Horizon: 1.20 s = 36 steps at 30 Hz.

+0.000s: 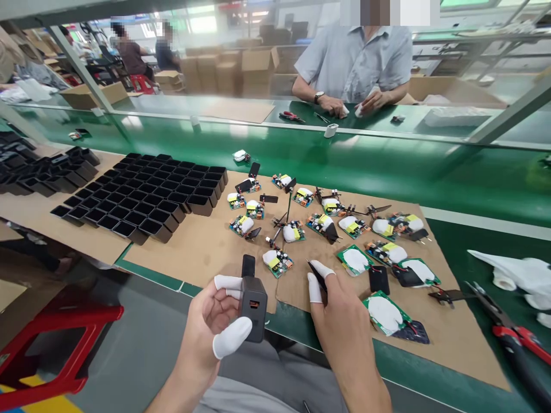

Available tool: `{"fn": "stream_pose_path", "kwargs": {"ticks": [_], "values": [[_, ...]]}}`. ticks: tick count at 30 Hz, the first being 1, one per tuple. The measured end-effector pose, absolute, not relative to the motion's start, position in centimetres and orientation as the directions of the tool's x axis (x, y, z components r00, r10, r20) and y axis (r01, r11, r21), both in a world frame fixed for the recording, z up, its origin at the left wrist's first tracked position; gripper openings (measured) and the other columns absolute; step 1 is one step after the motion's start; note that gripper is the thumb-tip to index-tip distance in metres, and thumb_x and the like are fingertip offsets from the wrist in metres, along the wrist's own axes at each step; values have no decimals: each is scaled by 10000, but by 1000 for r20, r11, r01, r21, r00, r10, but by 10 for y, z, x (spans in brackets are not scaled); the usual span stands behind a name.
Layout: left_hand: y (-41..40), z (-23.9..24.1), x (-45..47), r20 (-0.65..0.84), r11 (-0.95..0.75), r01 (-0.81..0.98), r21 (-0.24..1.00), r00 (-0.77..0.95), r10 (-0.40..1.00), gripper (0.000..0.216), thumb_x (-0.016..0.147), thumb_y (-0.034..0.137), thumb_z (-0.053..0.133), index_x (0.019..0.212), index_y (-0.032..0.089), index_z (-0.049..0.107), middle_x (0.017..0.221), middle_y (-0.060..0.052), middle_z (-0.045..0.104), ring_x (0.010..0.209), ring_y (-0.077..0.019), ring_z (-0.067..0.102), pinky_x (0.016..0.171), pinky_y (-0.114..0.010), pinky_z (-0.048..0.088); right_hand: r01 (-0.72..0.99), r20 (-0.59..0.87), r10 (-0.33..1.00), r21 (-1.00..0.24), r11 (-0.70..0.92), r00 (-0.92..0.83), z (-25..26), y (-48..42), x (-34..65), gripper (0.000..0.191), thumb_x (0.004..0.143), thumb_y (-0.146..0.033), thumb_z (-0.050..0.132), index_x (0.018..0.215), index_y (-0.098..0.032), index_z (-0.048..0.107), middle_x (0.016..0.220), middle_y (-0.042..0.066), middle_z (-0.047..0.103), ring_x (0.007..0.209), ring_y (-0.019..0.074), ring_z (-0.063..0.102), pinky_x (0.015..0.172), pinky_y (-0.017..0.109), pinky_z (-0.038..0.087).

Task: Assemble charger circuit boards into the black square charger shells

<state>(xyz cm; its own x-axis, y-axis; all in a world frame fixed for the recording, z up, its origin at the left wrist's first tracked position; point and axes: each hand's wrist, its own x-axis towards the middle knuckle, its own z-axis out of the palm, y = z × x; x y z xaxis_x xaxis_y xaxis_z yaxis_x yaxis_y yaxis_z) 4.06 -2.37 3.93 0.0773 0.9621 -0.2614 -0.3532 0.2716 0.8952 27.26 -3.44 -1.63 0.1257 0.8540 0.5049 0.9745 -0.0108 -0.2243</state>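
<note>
My left hand [215, 321], with white finger cots on thumb and fingers, is closed around a black charger housing [253, 301] with a USB port facing me, held above the bench edge. My right hand [340, 321], also wearing cots, pinches a thin black piece [317, 275] between thumb and forefinger just over the cardboard sheet [206, 246]. Several small green circuit boards [278, 261] with white and yellow parts lie scattered on the cardboard ahead of both hands.
Rows of empty black housings [142, 201] stand at the left. Red-handled pliers [512, 332] lie at the right edge by white cloth [520, 272]. A red stool [55, 344] sits lower left. Across the green conveyor [387, 166] a person in a grey shirt [357, 57] works.
</note>
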Motion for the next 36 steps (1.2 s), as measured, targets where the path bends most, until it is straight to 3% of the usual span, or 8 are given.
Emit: {"fn": "stream_pose_path", "kwargs": {"ticks": [5, 9, 13, 17, 19, 25, 31, 36], "values": [[-23, 33, 38, -208, 211, -345, 915, 46, 977, 556, 538, 263, 1060, 1025, 149, 818, 866, -77, 806, 774, -227, 780, 721, -287, 687, 976, 541, 835, -215, 27, 96, -26, -28, 282, 461, 1241, -422, 359, 1250, -153, 734, 965, 107, 705, 849, 315, 742, 673, 402, 544], [-23, 21, 35, -121, 134, -263, 955, 63, 991, 486, 657, 273, 1000, 1090, 153, 818, 965, -92, 836, 804, -203, 761, 756, -284, 672, 967, 602, 791, -250, 56, 109, -16, -33, 281, 412, 1204, -470, 505, 1295, -140, 735, 1048, 151, 723, 968, 365, 714, 818, 482, 595], [-17, 11, 30, 137, -106, 195, 975, -153, 979, 477, 775, 263, 898, 1236, 200, 795, 1051, -68, 817, 878, -222, 755, 805, -330, 648, 803, 589, 798, -533, 265, 128, -1, -41, 240, 239, 1154, -338, 658, 1368, -257, 725, 1180, 94, 790, 1088, 288, 783, 949, 412, 650], [-8, 4, 23, 479, -234, 648, 724, -229, 848, 441, 882, 272, 846, 1314, 243, 762, 1141, -80, 768, 1038, -290, 764, 909, -428, 639, 562, 370, 929, -772, 299, 15, -1, -40, 185, 456, 1157, -369, 626, 1610, -325, 590, 1549, 89, 740, 1424, 284, 743, 1145, 418, 660], [-9, -1, 21, 515, -274, 669, 691, -189, 836, 427, 925, 256, 825, 1340, 264, 731, 1137, -69, 764, 1031, -278, 774, 882, -410, 650, 550, 291, 957, -798, 248, -9, -7, -33, 171, 520, 1152, -395, 631, 1660, -320, 553, 1601, 100, 717, 1485, 299, 714, 1186, 450, 653], [-14, -18, 25, 433, -358, 379, 853, -132, 892, 260, 962, 150, 696, 1173, 279, 616, 1085, -21, 804, 910, -190, 838, 827, -319, 697, 595, 228, 974, -785, 175, 14, -16, -16, 177, 427, 1131, -412, 656, 1535, -282, 706, 1544, 139, 743, 1485, 343, 716, 1161, 491, 674], [6, -20, 20, 406, -230, 642, 731, -140, 903, 462, 824, 287, 861, 1234, 255, 650, 1122, -74, 807, 1022, -335, 814, 867, -473, 667, 568, 266, 962, -802, 183, 66, -10, -19, 175, 385, 1160, -330, 629, 1537, -288, 693, 1410, 109, 809, 1287, 280, 812, 1046, 403, 704], [15, -28, 20, 493, -387, 609, 692, -8, 870, 243, 967, 302, 771, 1185, 237, 683, 1000, -61, 808, 876, -278, 777, 770, -386, 631, 627, 441, 898, -702, 338, 9, -23, -22, 177, 389, 1139, -222, 599, 1504, -297, 708, 1299, 112, 787, 1187, 271, 817, 943, 365, 706]]}}
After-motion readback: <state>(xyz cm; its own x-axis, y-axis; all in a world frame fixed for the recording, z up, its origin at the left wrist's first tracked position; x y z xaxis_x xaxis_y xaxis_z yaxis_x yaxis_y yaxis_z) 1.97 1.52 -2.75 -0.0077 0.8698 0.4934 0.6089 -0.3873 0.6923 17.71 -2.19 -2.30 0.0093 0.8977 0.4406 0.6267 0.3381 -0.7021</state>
